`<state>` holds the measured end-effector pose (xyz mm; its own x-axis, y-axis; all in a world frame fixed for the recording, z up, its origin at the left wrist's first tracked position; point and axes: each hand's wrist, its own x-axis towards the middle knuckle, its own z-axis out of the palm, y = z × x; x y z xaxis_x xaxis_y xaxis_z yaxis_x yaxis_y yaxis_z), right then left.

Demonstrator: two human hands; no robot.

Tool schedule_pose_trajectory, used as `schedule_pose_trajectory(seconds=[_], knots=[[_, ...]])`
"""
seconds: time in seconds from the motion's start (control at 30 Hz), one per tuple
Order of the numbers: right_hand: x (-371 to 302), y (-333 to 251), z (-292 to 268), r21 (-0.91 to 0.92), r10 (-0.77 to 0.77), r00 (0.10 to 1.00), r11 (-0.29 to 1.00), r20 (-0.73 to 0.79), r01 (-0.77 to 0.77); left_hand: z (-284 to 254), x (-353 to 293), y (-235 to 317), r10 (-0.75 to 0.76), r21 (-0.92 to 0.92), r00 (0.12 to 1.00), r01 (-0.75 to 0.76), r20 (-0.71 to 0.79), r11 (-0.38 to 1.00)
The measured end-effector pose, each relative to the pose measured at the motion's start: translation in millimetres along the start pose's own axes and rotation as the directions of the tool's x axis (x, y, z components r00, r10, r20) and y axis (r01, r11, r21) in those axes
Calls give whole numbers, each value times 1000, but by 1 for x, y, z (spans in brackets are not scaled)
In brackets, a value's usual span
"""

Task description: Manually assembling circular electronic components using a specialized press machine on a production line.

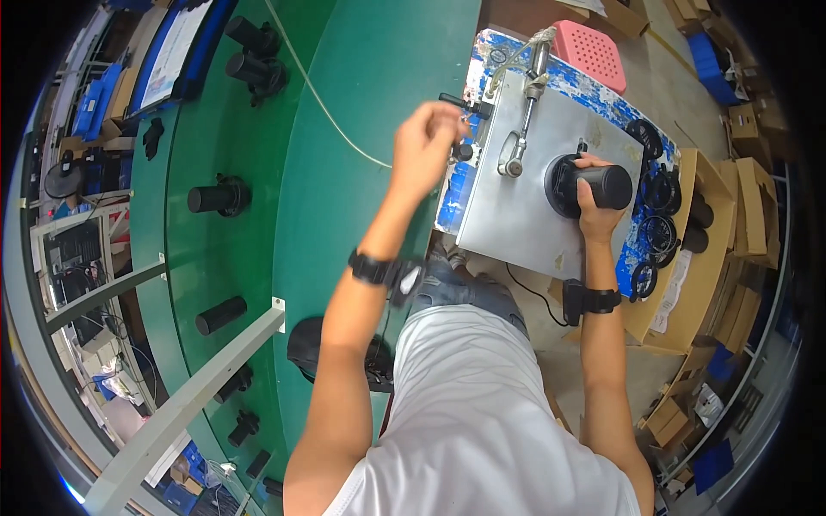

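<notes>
A blue-and-white worktop [453, 203], its paint badly chipped, carries a flat grey metal plate [508, 225]. Near the plate's right edge is a matte black cylindrical housing [607, 187], smooth-sided and round-ended, tilted toward that edge, with a broad round flange at its base. The right hand [600, 222] wraps the housing, thumb across the near side. The left hand [422, 150], fingers curled, is beside a small black handle [463, 104] at the worktop's left edge; whether it pinches anything, I cannot tell.
</notes>
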<state>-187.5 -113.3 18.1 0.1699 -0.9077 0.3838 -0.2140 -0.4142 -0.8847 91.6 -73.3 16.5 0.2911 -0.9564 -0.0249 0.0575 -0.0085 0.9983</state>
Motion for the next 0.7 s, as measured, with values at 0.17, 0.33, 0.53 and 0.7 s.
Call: schedule_pose_trajectory(seconds=[0.17, 0.33, 0.53, 0.7], knots=[[0, 3, 1, 55, -10, 1000, 998, 18, 9, 2, 77, -50, 242, 848, 970, -160, 39, 506], [-1, 5, -7, 24, -9, 1000, 1000, 13, 8, 9, 87, -44, -282, 918, 956, 43, 77, 395], [2, 4, -3, 80, -10, 1000, 997, 1, 10, -1, 86, -49, -247, 897, 962, 6, 115, 441], [3, 0, -6, 55, 17, 999, 998, 31, -19, -8, 85, -48, -264, 867, 942, -54, 210, 496]])
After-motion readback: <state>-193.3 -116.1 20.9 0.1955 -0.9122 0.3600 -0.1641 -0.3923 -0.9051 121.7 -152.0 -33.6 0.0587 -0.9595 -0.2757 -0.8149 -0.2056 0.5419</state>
